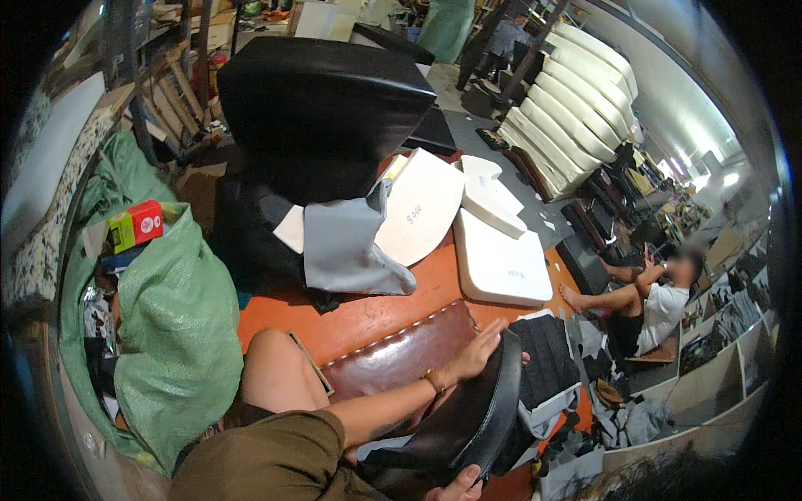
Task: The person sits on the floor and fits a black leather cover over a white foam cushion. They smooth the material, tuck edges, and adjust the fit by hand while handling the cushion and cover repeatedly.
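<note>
A curved black leather-covered panel [489,409] with a stitched rim stands tilted in front of me. My left hand [478,352], a bracelet at its wrist, lies along the panel's upper rim with fingers stretched; a fingertip shows on the rim's far side, so the edge sits between fingers and thumb. At the lower end of the rim, my right hand [459,486] grips the edge, its thumb on top and most of it cut off by the frame. Behind the panel lies a brown leather piece [401,351] with a studded edge.
White foam pads [505,259] and a grey cover [347,250] rest on the orange surface [280,313]. A large black upholstered block [322,108] rises behind. At left sits a green woven sack [175,326]. A seated person [660,309] is at right, near stacked white foam [572,100].
</note>
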Demonstrator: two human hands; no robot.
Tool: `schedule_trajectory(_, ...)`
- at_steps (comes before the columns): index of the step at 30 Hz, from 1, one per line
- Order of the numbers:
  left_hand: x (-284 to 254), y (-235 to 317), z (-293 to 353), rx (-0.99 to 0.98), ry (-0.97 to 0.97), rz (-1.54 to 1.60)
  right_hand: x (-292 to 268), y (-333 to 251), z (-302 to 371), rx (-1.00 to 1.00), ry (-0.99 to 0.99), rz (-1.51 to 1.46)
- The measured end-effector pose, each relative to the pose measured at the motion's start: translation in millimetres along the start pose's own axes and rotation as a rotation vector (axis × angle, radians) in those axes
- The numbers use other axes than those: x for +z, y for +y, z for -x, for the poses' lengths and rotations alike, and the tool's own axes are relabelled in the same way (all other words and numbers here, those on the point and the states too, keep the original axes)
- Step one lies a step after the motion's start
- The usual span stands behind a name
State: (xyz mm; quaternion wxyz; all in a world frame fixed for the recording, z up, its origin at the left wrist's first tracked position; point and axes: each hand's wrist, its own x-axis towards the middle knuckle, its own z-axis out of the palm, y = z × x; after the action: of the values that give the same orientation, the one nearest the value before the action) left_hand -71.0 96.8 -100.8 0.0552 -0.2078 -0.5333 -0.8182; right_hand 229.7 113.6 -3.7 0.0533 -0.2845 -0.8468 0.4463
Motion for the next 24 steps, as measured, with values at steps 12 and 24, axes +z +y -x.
schedule_trajectory(12,-14.7,174.1,119.6,0.156,-0.38,-0.312,29.8,-35.1,17.6,-0.276,0.159,-0.528)
schedule_trajectory(24,-34.2,226.7,90.3,-0.156,-0.574,-0.647,23.7,-27.3,23.2,-0.332,-0.024,-0.638)
